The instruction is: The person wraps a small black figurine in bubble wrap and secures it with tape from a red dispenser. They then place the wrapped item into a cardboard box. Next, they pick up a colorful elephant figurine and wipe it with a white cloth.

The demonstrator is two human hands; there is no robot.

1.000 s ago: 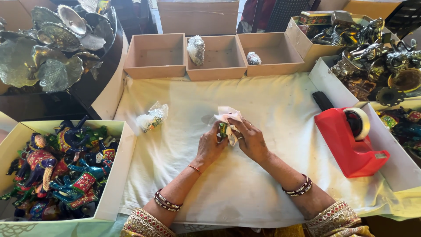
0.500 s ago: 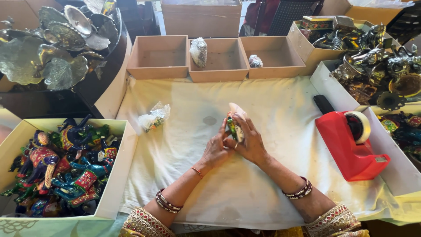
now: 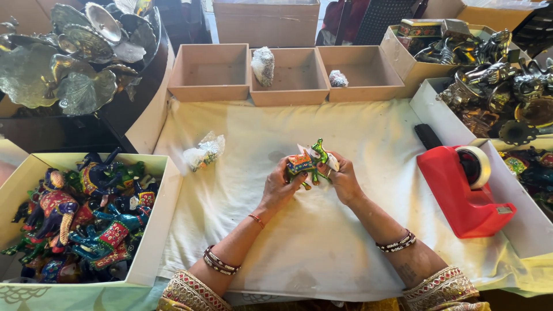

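Both my hands hold a small painted green animal figurine (image 3: 308,161) over the white cloth (image 3: 299,242) in the middle of the table. My left hand (image 3: 280,185) grips its lower left side. My right hand (image 3: 344,177) holds its right side together with a bit of white wrapping paper (image 3: 333,164) behind it. The figurine stands out of the paper, with its head pointing up and right.
A wrapped bundle (image 3: 203,151) lies on the cloth to the left. A box of painted figurines (image 3: 86,213) sits front left. A red tape dispenser (image 3: 464,190) stands at the right. Three open brown boxes (image 3: 288,75) line the back; metal ornaments fill both sides.
The white paper that covered the figurine has been pulled back, and the green figurine now shows between my hands. My hands have stayed in about the same place.
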